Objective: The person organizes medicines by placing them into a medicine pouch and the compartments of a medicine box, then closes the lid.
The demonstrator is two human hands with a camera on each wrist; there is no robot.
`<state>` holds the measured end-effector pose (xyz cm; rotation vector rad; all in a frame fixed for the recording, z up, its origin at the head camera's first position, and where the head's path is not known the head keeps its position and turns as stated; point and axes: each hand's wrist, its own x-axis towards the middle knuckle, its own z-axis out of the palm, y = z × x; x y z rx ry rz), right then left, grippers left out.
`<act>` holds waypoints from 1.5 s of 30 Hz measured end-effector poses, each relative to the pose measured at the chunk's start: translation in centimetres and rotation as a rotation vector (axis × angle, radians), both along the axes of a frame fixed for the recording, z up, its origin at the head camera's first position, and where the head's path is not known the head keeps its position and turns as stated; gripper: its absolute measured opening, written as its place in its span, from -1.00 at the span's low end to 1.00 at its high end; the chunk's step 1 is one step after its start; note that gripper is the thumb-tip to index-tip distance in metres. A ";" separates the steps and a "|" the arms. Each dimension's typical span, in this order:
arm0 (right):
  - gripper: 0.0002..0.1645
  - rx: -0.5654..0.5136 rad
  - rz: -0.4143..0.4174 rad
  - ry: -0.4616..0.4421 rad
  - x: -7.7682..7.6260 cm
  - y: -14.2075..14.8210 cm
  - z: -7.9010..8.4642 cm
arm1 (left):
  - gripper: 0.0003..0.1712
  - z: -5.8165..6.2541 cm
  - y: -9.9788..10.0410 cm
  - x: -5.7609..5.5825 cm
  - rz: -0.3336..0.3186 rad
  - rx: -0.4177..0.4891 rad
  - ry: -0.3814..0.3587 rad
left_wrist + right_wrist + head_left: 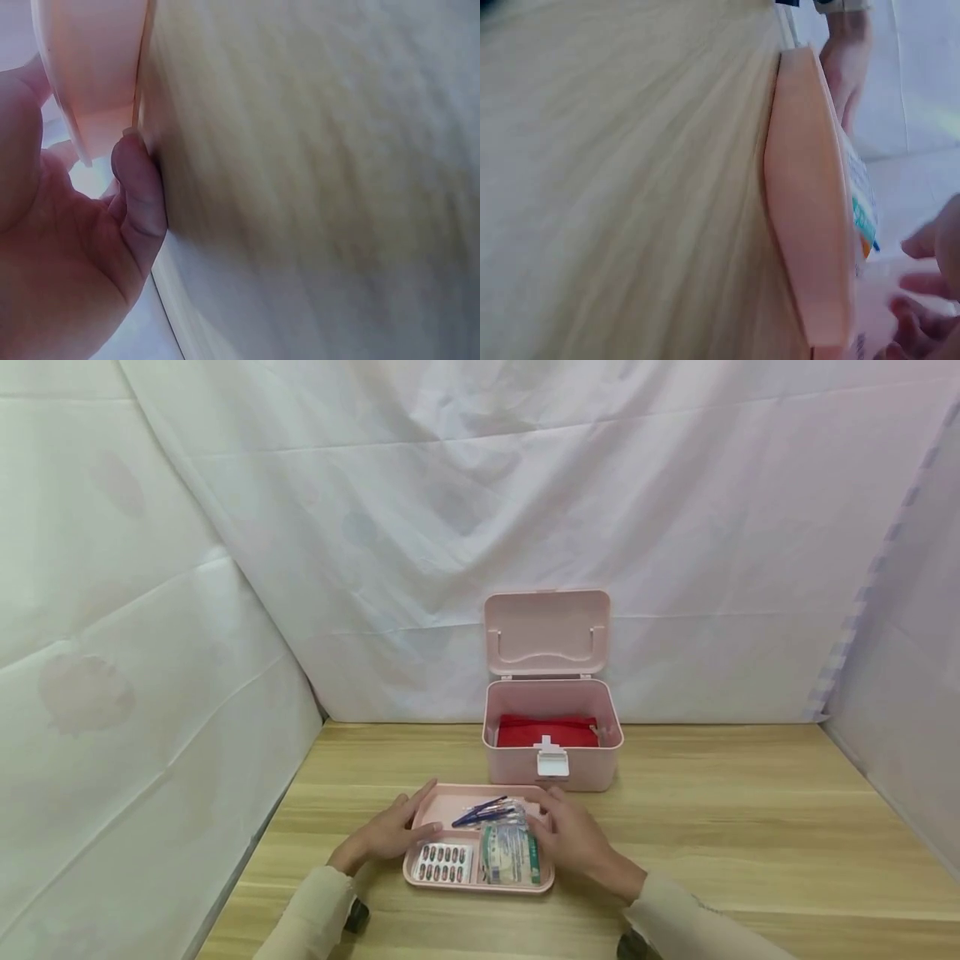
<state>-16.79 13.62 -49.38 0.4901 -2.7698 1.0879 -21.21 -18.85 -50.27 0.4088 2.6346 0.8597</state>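
A shallow pink tray (450, 891) lies on the table between the hands. The left hand (390, 831) grips its left rim, thumb over the edge; in the left wrist view a curled finger (139, 180) rests against the table beside the wall. The right hand (577, 839) is over the tray's right side, its loosely bent fingers (922, 285) near the rim with nothing visible between them. Inside are a capsule blister pack (443, 863), a clear packet with green edges (510, 854) and slim dark blue pieces (480, 812) beside clear wrapping. Some contents are hidden by the right hand.
Behind the tray stands a pink box (513, 767), its lid (547, 627) raised and a red zipped pouch (547, 732) inside. White cloth (375, 568) hangs around the wooden table (750, 827) at the back and sides.
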 end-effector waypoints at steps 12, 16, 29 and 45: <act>-0.31 -0.065 0.009 -0.243 -0.1 1.9 -1.1 | 0.00 -0.3 -0.7 0.3 -0.052 0.054 0.035; -0.24 -0.076 0.024 -0.289 0.0 1.8 -1.5 | 0.00 -0.3 -1.0 0.4 -0.087 0.125 0.038; -0.09 -0.154 0.057 -0.348 0.4 2.0 -1.9 | -0.16 0.1 -1.1 1.8 -0.147 0.225 0.008; 0.05 -0.395 0.079 -0.454 1.0 1.9 -2.8 | -0.24 0.2 -1.1 2.4 -0.080 0.222 0.027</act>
